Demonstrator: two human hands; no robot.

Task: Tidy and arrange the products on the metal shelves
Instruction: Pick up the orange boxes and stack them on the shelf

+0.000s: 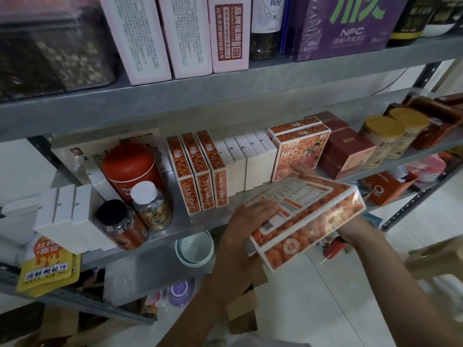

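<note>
1. Head view, the hold: I saw the orange box (307,219) carried in the air by both hands, tilted, with its printed panel up. The left hand (250,217) gripped the near corner, fingers together and flat on the top face, thumb hidden below. The right hand (347,229) reached under the far end, and its fingertips (300,170) curled over the back edge, clamped on the box.
2. Head view, the place: the box hung just in front of the middle metal shelf (179,196), clear of the board and near the face-out pair (298,152) of the same product.
3. Head view, the step: I judged the box was on its way into a row. To do it well, I would have turned it on edge, matched its spine to the standing orange row (198,171), and slid it along the board into the bare gap on that row's left, without knocking the bottles (150,206).
4. Head view, the count:
   - three boxes in the standing orange row
   - two in the face-out pair
   - about five white boxes (246,159) between those two groups
   - three white boxes at the left end (65,214)
   - two gold-lidded tins (393,131)
   - one red tin (130,166)
   - two bottles
   - the dark red boxes (348,149), which I could not count
</note>
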